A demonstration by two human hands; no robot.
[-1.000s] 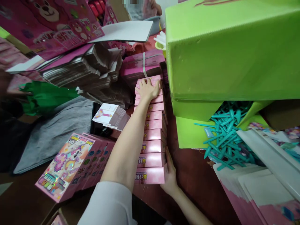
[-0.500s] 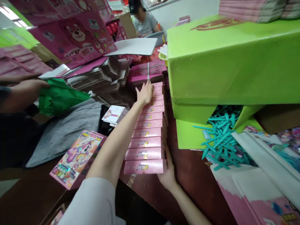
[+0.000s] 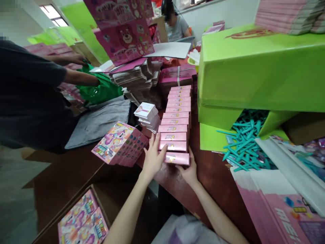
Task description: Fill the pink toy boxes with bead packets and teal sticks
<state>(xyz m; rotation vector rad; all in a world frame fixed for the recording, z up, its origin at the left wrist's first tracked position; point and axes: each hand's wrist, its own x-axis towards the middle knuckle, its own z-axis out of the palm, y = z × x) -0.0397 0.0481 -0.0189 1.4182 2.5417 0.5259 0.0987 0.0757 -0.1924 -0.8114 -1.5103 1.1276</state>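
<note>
A long row of flat pink boxes [image 3: 175, 121] stands packed together on the dark red table, narrow sides up, running away from me. At its near end, my left hand [image 3: 153, 159] grips the left side, its thumb over the top edge by the gap behind the nearest box [image 3: 177, 158]. On the opposite side my right hand [image 3: 190, 170] holds that same box, fingers along its right end and thumb at the front. The nearest box sits slightly apart from the others. Left of the row is a stack of small white boxes [image 3: 145, 110].
Several printed pink boxes [image 3: 114, 140] stand on the left, above an open carton [image 3: 100, 193] holding more. A large green box [image 3: 261, 74] and a pile of teal pens [image 3: 247, 142] flank the right. At left, a co-worker [image 3: 33, 91] handles a green bag [image 3: 101, 84].
My left hand has come back from the row's far end to its near end. My right hand stays at the near right corner. The view has turned left, showing the co-worker and the carton.
</note>
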